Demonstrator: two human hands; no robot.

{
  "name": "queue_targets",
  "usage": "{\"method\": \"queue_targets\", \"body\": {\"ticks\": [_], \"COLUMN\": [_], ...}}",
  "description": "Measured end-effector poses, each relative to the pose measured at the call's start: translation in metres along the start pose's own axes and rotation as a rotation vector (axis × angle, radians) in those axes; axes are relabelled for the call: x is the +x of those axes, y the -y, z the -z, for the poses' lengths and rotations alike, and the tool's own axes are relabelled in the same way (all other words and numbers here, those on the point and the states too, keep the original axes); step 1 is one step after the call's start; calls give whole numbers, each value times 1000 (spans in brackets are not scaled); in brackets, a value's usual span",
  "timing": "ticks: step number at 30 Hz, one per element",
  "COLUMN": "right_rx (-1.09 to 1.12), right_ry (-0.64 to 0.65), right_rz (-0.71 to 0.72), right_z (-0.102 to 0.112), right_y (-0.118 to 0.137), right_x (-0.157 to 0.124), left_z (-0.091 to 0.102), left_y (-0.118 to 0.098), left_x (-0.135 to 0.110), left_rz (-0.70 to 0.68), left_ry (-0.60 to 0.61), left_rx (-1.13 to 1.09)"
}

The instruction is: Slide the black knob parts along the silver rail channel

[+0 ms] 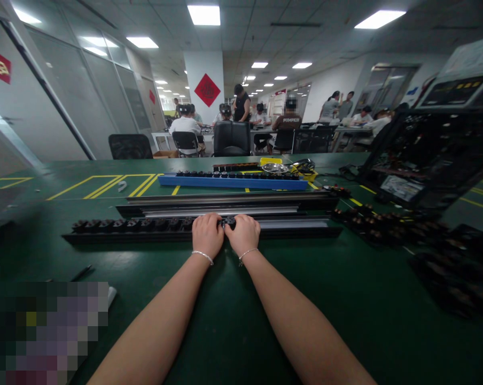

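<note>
Both my hands meet over a long black rail [105, 237] that lies crosswise on the green table. A small black round part [228, 221] sits in the rail between my left hand [208, 234] and my right hand [242, 234]. Fingers of both hands are closed about this part, with the thumbs against its near side. To the left, a row of similar black parts [133, 225] fills the rail. Right of my hands a bare pale strip [293, 223] shows in its channel. My fingertips are partly hidden behind the hands.
Behind lie more black rails [233, 200] and a blue rail [233, 182] holding black parts. Loose black parts [378, 227] are heaped at right, near a large black machine [429, 155]. A pen [81, 273] lies left on the green table [241, 321]. People sit farther back.
</note>
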State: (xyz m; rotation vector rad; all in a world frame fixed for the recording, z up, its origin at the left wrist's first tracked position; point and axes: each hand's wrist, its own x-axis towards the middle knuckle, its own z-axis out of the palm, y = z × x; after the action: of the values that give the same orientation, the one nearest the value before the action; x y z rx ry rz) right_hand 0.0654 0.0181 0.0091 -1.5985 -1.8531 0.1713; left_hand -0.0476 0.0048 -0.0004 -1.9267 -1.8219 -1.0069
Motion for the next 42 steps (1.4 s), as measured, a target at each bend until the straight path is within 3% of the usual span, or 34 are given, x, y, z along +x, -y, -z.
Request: {"method": "queue_targets", "body": {"ticks": [42], "right_rx": [-88], "right_ry": [-77], "right_rz": [-32], "right_z": [2], "right_y": [-12], "right_x": [3], "left_z": [1], "left_y": [3], "left_x": [1], "left_rz": [-38], "left_ry": [-37], "left_rx": [-9]}}
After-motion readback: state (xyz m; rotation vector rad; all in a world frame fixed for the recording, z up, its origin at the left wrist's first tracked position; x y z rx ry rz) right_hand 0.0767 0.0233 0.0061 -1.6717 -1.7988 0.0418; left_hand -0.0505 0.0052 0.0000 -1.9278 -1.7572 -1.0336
